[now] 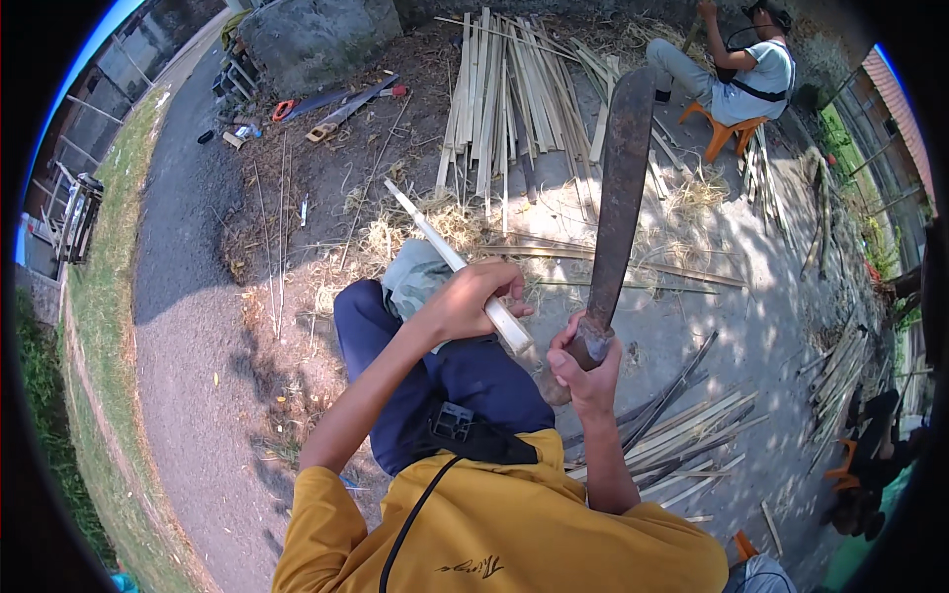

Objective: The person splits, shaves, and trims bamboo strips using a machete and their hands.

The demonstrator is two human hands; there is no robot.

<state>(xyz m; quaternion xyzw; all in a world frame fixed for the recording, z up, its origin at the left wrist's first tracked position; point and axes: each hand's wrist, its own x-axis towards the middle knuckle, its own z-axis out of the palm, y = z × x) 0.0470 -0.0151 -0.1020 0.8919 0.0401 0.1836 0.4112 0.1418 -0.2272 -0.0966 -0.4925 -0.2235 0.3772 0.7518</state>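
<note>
My right hand is wrapped round the handle of a machete, whose broad, dark, rust-stained blade points up and away from me. My left hand holds a pale bamboo strip that slants from the far left down toward the middle, over my knees. Its near end sticks out past my fingers, close to the machete's handle but apart from it. A camouflage-patterned cloth lies over my left knee, beneath the strip. Curly bamboo shavings are scattered on the ground just beyond.
Long split bamboo strips lean in a stack at the back. More strips lie to my right. Two handsaws rest on the ground at the far left. Another person sits on an orange stool at the back right.
</note>
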